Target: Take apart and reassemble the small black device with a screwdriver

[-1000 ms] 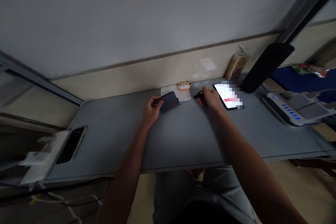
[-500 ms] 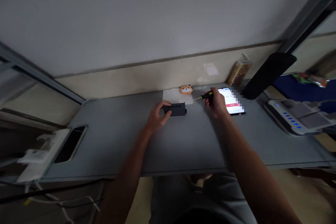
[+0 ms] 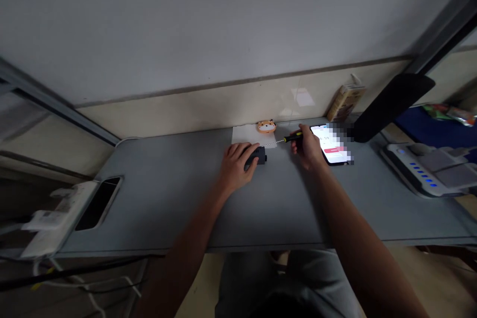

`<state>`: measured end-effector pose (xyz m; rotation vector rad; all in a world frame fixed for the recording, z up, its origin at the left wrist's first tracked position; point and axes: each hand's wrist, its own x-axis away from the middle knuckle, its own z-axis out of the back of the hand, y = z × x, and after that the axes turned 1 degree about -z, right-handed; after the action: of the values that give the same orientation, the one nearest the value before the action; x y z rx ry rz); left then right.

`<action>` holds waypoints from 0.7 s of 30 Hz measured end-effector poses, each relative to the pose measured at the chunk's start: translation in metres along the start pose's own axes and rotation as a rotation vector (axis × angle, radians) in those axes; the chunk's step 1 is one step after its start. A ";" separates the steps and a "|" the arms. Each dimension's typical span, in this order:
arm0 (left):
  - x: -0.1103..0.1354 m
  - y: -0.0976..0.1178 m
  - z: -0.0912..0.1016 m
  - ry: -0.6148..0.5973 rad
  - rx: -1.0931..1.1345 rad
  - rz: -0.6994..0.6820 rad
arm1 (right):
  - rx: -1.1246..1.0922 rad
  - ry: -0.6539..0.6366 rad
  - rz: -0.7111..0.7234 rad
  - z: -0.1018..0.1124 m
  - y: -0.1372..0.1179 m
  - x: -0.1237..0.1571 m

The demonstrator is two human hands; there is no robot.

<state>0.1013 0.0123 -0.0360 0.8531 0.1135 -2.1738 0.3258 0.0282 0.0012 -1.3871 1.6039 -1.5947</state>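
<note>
My left hand (image 3: 237, 165) wraps over a small dark rectangular box with vent slots (image 3: 261, 156), covering most of it against the table. In my right hand (image 3: 307, 148) is a screwdriver (image 3: 293, 137) with a black and yellow handle, gripped with the fingers closed. Its thin metal shaft points left, and the tip is at the box's upper right edge; whether it touches is too small to tell. Behind the box lies a white sheet of paper (image 3: 246, 133), with an orange and white animal-face item (image 3: 266, 126) at its back corner.
Beside my right hand lies a lit phone (image 3: 325, 143). A carton (image 3: 345, 102), a black upright object (image 3: 391, 107) and a power strip with blue lights (image 3: 421, 174) stand to the right. At the left are a dark-screened phone (image 3: 100, 203) and a white power strip (image 3: 55, 228).
My left hand has slid right and over the box, covering more of it than before. My right hand and the screwdriver stay almost where they were.
</note>
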 end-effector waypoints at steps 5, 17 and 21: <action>-0.001 0.001 -0.001 -0.015 0.018 0.012 | -0.022 -0.014 0.007 0.001 0.000 -0.001; -0.002 0.003 0.001 -0.008 -0.011 0.011 | 0.005 -0.015 0.020 0.000 0.001 -0.002; -0.002 0.004 0.001 0.004 -0.026 -0.017 | -0.015 0.005 0.010 -0.001 0.000 -0.001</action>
<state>0.1041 0.0105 -0.0331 0.8450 0.1509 -2.1821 0.3253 0.0293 0.0007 -1.3819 1.6262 -1.5847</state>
